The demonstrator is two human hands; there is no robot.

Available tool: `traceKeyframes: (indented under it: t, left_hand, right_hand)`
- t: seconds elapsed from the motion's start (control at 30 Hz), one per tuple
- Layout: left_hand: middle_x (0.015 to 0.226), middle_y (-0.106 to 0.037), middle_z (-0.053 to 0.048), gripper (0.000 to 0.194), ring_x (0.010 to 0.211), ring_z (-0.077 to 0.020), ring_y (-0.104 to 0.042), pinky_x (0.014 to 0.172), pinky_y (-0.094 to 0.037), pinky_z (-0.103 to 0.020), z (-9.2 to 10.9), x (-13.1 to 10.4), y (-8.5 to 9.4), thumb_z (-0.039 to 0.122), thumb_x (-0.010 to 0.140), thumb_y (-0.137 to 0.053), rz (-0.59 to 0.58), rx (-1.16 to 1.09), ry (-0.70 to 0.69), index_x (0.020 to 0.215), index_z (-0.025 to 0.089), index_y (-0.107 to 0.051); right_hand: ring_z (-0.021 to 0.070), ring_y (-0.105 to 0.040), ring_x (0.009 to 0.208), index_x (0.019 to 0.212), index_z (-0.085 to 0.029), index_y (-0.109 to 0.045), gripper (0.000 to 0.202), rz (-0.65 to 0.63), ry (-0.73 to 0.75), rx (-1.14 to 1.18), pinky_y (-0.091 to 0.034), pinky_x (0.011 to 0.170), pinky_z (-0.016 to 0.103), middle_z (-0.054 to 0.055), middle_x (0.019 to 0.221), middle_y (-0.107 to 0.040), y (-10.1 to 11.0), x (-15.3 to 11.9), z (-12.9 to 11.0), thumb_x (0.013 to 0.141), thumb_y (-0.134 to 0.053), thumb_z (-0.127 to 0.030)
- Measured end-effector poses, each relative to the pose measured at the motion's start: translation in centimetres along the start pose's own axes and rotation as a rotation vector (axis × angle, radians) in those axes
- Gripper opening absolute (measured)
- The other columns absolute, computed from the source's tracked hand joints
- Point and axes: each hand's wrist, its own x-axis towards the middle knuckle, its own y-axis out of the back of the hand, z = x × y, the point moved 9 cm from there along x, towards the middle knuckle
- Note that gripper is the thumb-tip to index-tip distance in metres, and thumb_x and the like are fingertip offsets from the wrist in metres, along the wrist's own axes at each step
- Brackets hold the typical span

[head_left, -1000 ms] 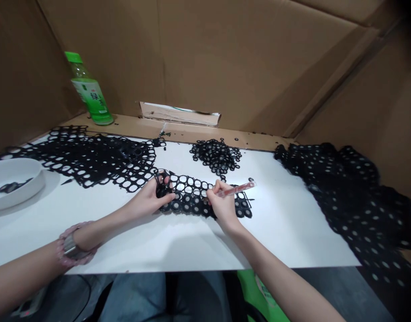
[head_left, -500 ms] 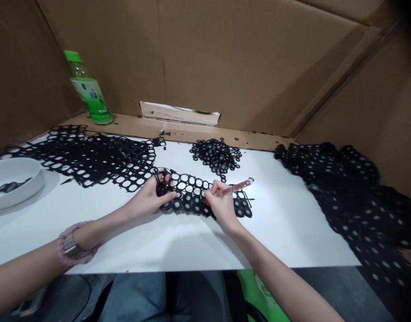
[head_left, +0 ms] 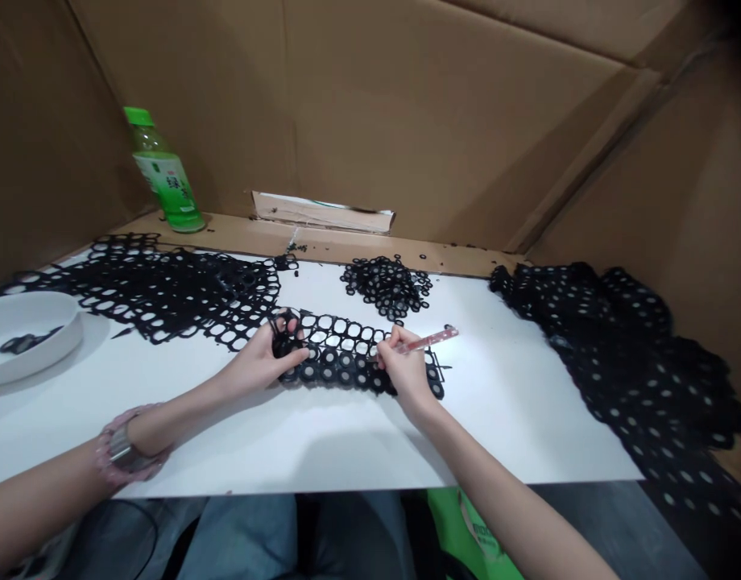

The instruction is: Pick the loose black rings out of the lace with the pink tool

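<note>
Head view, netting strip: the black netting strip (head_left: 328,374) lies between the two hands on the white table (head_left: 497,439), open loops along its far side, filled discs along its near side.
Left hand: the left hand (head_left: 255,358) is closed on the strip's gathered end, thumb over the discs.
Right hand: the right hand (head_left: 407,372) grips a red, clear-looking pen-like tool (head_left: 434,339), its rear end tilted up to the right; its tip is too small to make out.
Handling: the strip looks light, limp and likely to bunch or stretch; the thin loops seem easier to snag than the thicker discs.
Hold: the disc rows look the firmer place to pinch, with fingers flat near the worked spot.
Left side: a mesh sheet (head_left: 165,282) reaches close to the left hand, so loops could catch; a white bowl (head_left: 74,334) sits beside it.
Far side: a ring pile (head_left: 386,286) lies just beyond the strip.
Right side: white surface shows between the strip and a dark dotted heap (head_left: 636,362).
Near side: white surface runs to the front edge, giving the wrists room.
</note>
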Motion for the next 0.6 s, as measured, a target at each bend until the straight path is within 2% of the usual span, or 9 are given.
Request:
traceKeyframes:
  t: [0.1,0.27,0.43,0.6]
  left_hand:
    - [0.081,-0.047,0.001,0.029,0.075,-0.0137,-0.049,0.07,-0.047,-0.029,-0.5,0.1,0.3,0.032,0.069,-0.061,-0.013,0.02,-0.021,0.081,0.02,-0.037]
    - [0.081,-0.048,0.001,0.027,0.073,-0.0124,-0.049,0.07,-0.047,-0.028,-0.4,0.3,0.5,0.028,0.071,-0.061,-0.015,0.026,-0.049,0.08,0.02,-0.037]
    - [0.082,-0.049,0.001,0.028,0.073,-0.0129,-0.05,0.069,-0.047,-0.028,-0.5,0.3,0.5,0.031,0.07,-0.06,-0.011,0.028,-0.022,0.081,0.02,-0.037]
    - [0.079,-0.049,0.001,0.03,0.073,-0.0137,-0.051,0.072,-0.048,-0.032,1.5,0.2,0.4,0.034,0.068,-0.06,0.022,0.057,-0.065,0.078,0.02,-0.035]
  right_hand:
    - [0.0109,-0.042,0.041,0.052,-0.022,-0.031,0.02,-0.045,0.007,-0.072,-0.027,0.043,0.022,-0.008,0.043,-0.037,-0.1,0.0,-0.1,0.059,-0.047,-0.012]
    - [0.0103,-0.037,0.044,0.052,-0.022,-0.031,0.018,0.028,0.044,-0.121,-0.026,0.045,0.023,-0.007,0.045,-0.037,0.5,-0.2,-0.3,0.059,-0.045,-0.012]
    - [0.0103,-0.034,0.046,0.052,-0.022,-0.032,0.018,0.033,0.081,-0.173,-0.024,0.047,0.023,-0.006,0.046,-0.035,0.6,-0.2,-0.5,0.059,-0.045,-0.012]
    - [0.0096,-0.033,0.047,0.051,-0.021,-0.029,0.021,-0.006,0.096,-0.208,-0.024,0.047,0.023,-0.007,0.046,-0.031,0.2,-0.3,-0.9,0.06,-0.046,-0.011]
